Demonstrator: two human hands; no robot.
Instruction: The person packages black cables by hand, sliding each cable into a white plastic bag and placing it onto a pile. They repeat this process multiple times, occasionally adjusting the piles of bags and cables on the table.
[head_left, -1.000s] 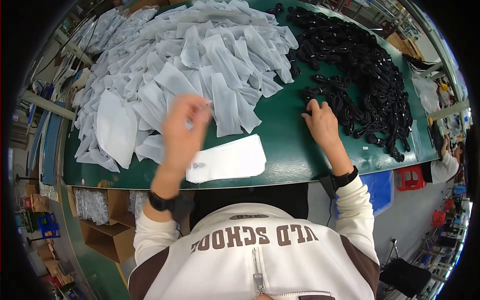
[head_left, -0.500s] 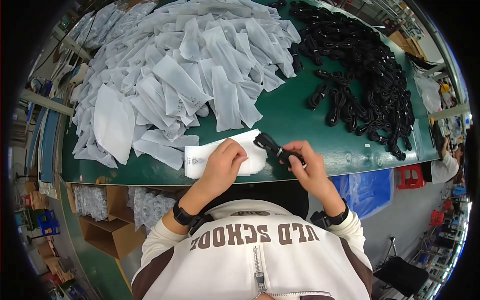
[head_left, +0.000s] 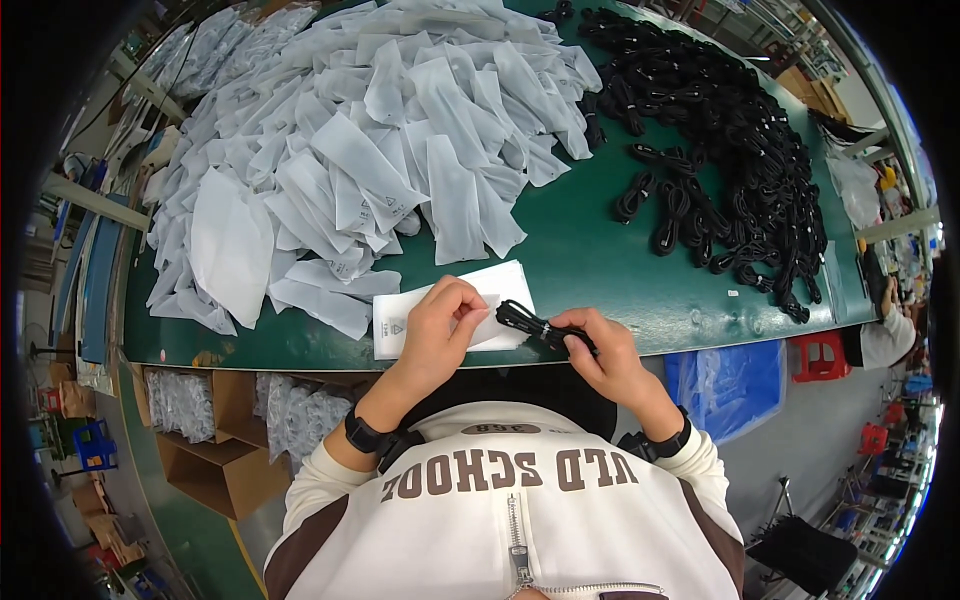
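Note:
In my right hand is a bundled black cable, gripped at its right end between thumb and fingers. The cable's looped left end points at my left hand and lies over the right part of a stack of flat, frosted white plastic bags. My left hand rests on that stack, its thumb and forefinger pinched together at the mouth of the top bag. The stack lies at the near edge of the green table.
A large heap of filled frosted bags covers the table's far left. Bundled black cables are piled at the far right. Below the edge stand an open cardboard box at left, a blue plastic-lined bin and a red stool at right.
My right hand has come down and slightly left, bringing the cable's looped end lower and closer to my left hand. The left hand has hardly moved on the stack.

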